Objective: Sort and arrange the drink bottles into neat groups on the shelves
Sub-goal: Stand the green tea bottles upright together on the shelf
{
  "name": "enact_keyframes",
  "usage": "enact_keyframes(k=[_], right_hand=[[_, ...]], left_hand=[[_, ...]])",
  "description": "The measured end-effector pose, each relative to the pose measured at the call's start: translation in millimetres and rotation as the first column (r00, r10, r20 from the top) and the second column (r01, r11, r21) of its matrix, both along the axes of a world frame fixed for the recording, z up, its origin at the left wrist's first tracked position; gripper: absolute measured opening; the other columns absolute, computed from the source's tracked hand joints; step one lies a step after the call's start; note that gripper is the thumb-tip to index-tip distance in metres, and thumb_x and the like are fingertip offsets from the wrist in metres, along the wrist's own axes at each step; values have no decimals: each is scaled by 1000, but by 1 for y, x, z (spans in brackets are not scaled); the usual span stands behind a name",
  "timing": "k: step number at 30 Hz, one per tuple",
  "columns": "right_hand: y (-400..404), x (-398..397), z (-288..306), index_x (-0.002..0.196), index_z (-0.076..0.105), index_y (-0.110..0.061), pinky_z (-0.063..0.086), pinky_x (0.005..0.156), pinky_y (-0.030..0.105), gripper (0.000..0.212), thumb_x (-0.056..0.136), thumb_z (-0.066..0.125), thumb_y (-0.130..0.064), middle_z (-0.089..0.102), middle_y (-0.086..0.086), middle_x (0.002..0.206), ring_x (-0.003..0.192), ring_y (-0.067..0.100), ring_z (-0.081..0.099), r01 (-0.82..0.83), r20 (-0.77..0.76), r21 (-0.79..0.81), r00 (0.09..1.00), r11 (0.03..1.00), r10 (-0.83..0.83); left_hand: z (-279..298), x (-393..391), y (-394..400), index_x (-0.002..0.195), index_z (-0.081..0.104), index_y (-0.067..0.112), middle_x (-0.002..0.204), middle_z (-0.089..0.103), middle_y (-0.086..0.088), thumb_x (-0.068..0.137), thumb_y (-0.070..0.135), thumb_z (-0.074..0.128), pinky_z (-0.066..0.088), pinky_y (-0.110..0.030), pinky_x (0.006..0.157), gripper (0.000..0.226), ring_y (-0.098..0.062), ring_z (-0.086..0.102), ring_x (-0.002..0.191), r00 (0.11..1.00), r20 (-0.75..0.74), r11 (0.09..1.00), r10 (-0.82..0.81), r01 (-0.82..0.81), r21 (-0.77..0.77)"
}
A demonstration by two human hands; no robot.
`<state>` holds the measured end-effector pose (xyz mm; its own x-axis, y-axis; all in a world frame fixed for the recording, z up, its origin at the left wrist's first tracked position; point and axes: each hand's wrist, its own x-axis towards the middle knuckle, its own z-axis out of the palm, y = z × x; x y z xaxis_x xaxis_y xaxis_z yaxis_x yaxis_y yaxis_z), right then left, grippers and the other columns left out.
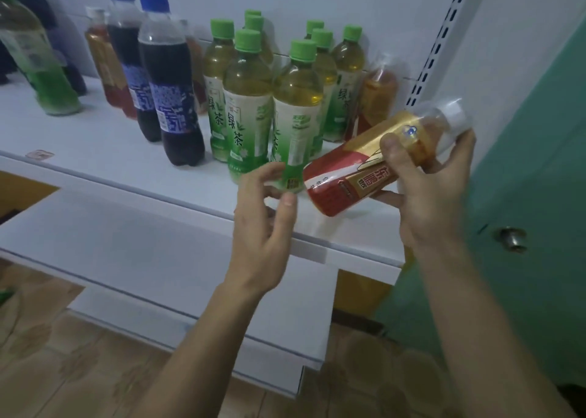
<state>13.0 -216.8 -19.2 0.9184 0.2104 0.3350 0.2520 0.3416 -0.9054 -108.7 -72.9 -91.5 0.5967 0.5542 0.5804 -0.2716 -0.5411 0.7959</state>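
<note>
The right hand [434,176] clasps a full, likely heavy red-and-gold bottle [358,170], tilted over the shelf's [95,138] right front corner, best held mid-body on its probably slippery label, while the left hand [266,214] hangs loose, holding nothing.

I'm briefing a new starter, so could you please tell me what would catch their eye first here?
The right hand holds a tilted red-gold bottle over the shelf edge. The open left hand reaches towards it. Behind stand clustered green-capped tea bottles, with two blue-capped cola bottles to their left.
</note>
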Motion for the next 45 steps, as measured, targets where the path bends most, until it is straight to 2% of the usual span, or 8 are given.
enact_keyframes(k=[4, 12, 18, 27, 30, 33, 38, 45], right_hand=[[15, -37, 5, 131, 47, -27, 63, 65, 51, 84, 63, 90, -50, 72, -2, 116, 103, 22, 74, -150, -37, 41, 988, 988, 152], [106, -94, 4, 149, 32, -23, 61, 81, 57, 62, 96, 62, -34, 61, 7, 137, 118, 24, 68, -386, 42, 74, 922, 919, 384], [195, -139, 3, 144, 36, -14, 64, 70, 43, 67, 91, 72, -33, 65, 4, 130, 112, 22, 71, -386, 144, 52, 915, 921, 376], [378, -154, 30, 137, 48, -14, 63, 80, 50, 56, 91, 77, -30, 68, 4, 126, 112, 20, 69, -147, 319, -157, 928, 977, 191], [425, -139, 37, 137, 48, -16, 61, 89, 35, 56, 91, 77, -27, 66, -4, 128, 111, 6, 67, -24, 365, -284, 922, 959, 132], [464, -126, 44, 143, 44, -20, 53, 92, 18, 62, 91, 77, -31, 62, -9, 128, 106, -5, 61, 144, 419, -411, 907, 900, 46], [490, -106, 46, 152, 39, -20, 48, 109, 44, 70, 93, 74, -31, 54, 1, 147, 132, 20, 55, 255, 441, -552, 897, 794, 19], [508, -104, 24, 147, 46, -23, 46, 110, 42, 70, 87, 79, -37, 57, 1, 140, 127, 18, 55, 419, 557, -523, 827, 742, -74]], left_hand=[[3, -15, -1, 149, 26, 29, 148, 40, 11, 98, 71, 35, 54, -32, 101, 67, -22, 49, 135, 968, 79, 968, -237, 242, -70], [30, -78, 75, 142, 39, 22, 136, 56, 19, 99, 68, 35, 58, -29, 90, 63, -20, 59, 130, 962, 272, 982, 20, 32, -188], [27, -126, 162, 143, 42, 34, 141, 53, -13, 96, 71, 40, 59, -32, 86, 61, -35, 61, 125, 960, 264, 968, 92, -25, -250], [35, -161, 363, 153, 42, 19, 139, 59, 3, 107, 25, 49, 59, -33, 92, 46, -13, 62, 124, 989, -59, 981, -139, 129, -148], [41, -136, 409, 151, 45, 29, 127, 67, 6, 108, 23, 50, 61, -37, 86, 44, -7, 67, 107, 972, -219, 996, -80, 70, -51], [48, -100, 438, 150, 48, 16, 133, 66, -7, 106, 13, 49, 54, -46, 100, 44, -22, 64, 118, 949, -315, 1000, -17, 17, -2], [38, -71, 446, 143, 52, 9, 129, 68, -14, 92, 7, 65, 49, -42, 102, 52, -30, 63, 118, 900, -434, 995, 42, 2, 100], [26, -61, 455, 138, 53, 18, 129, 65, -7, 93, 22, 66, 49, -53, 98, 47, -34, 57, 120, 845, -470, 957, 254, -149, 249]])
